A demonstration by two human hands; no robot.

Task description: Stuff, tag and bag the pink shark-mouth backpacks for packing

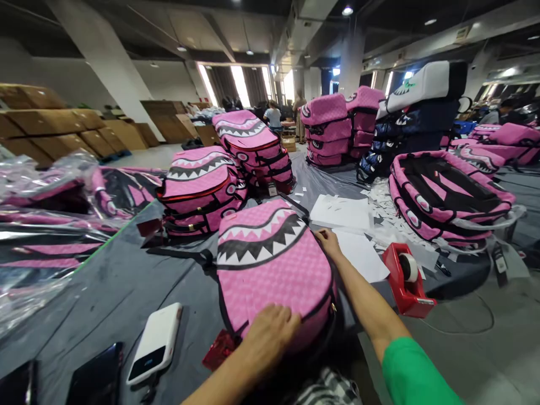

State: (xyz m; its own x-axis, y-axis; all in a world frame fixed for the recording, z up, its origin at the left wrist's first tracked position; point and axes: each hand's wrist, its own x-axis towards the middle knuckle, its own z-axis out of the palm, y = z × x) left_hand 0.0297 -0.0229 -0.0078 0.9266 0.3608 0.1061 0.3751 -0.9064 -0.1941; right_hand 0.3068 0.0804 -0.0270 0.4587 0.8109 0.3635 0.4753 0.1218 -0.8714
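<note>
A pink backpack with a black-and-white shark-tooth band lies front side up on the grey-covered table, directly before me. My left hand has its fingers curled on the lower front of the backpack, gripping the fabric there. At the bag's upper right edge, my right hand is closed on the side, its fingertips partly hidden. A black strap trails out to the left. Some shiny red packaging shows by the bag's lower left corner.
Stacked pink backpacks stand behind, with more backpacks at right. White paper sheets and a red tape dispenser lie right of the bag. A white power bank and dark phones lie left. Plastic-wrapped bags lie far left.
</note>
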